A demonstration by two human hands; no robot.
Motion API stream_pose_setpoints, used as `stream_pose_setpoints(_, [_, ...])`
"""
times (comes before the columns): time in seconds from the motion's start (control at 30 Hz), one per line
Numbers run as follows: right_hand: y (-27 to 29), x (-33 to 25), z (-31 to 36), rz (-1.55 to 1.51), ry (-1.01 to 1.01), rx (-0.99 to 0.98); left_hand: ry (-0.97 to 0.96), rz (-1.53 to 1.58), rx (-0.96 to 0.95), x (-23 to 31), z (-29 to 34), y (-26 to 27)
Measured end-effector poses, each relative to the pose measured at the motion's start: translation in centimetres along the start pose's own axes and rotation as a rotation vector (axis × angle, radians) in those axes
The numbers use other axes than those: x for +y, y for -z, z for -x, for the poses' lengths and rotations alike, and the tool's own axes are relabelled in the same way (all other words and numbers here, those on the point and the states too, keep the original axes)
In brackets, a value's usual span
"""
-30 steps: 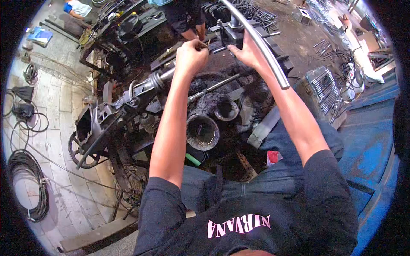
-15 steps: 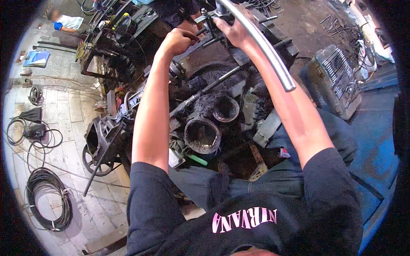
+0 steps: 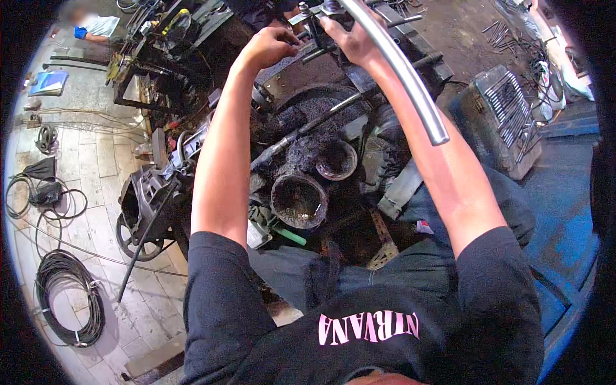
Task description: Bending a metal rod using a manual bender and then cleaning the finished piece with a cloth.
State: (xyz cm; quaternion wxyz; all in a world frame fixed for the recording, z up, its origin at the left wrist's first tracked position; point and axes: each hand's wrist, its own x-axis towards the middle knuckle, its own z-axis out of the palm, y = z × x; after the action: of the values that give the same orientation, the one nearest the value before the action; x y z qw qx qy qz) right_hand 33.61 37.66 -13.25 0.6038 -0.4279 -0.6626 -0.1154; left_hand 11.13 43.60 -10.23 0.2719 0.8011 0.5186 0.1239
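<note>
My left hand (image 3: 271, 49) is at the top middle, beside a dark metal machine (image 3: 314, 48). Its fingers are bent in toward the thumb; whatever lies between them is too small to make out. My right hand (image 3: 354, 43) reaches up against the same machine, just below a threaded screw (image 3: 331, 6). The thumb points up and left, while the other fingers are mostly hidden. A shiny round metal bar (image 3: 410, 76) passes over this hand and above my right forearm.
Two greasy round cans (image 3: 299, 201) stand below the machine, between my knees. An open case of bits (image 3: 510, 106) lies at right. Coiled black cable (image 3: 70, 298) rests on the tiled floor at left, near a wheeled metal frame (image 3: 144, 212). Another person (image 3: 96, 27) is at the far left.
My left hand has shifted slightly up and left. The right hand stays at about the same spot by the screw. The whole view has tilted a little, and the bar's near end appears lower.
</note>
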Motion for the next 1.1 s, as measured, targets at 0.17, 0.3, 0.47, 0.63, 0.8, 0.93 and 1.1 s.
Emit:
stream_pose_setpoints(0.17, [0.7,0.2,-0.5,-0.056,-0.133,-0.041,-0.022,0.024,-0.006,0.7,-0.4,-0.6])
stream_pose_setpoints(0.3, [0.3,0.9,-0.3,-0.09,-0.14,0.016,0.0,0.001,-0.005,2.0,-0.6,-0.9])
stream_pose_setpoints(0.47, [0.8,-0.5,-0.9,-0.124,-0.217,-0.049,0.032,0.008,-0.006,0.7,-0.5,-0.4])
stream_pose_setpoints(0.63, [-0.2,2.6,0.1,-0.009,0.025,0.066,0.02,0.016,0.012,1.5,-1.6,-1.2])
stream_pose_setpoints(0.8, [0.1,0.1,-0.2,-0.105,-0.116,0.029,0.028,-0.004,0.033,-0.3,-1.2,-1.2])
stream_pose_setpoints(0.93, [1.1,-1.1,-1.1,-0.161,-0.193,-0.08,0.006,-0.076,0.047,0.0,-0.8,-1.2])
stream_pose_setpoints(1.1, [-1.7,4.3,1.6,0.197,0.379,0.326,-0.004,-0.104,0.055,2.4,-1.8,-2.0])
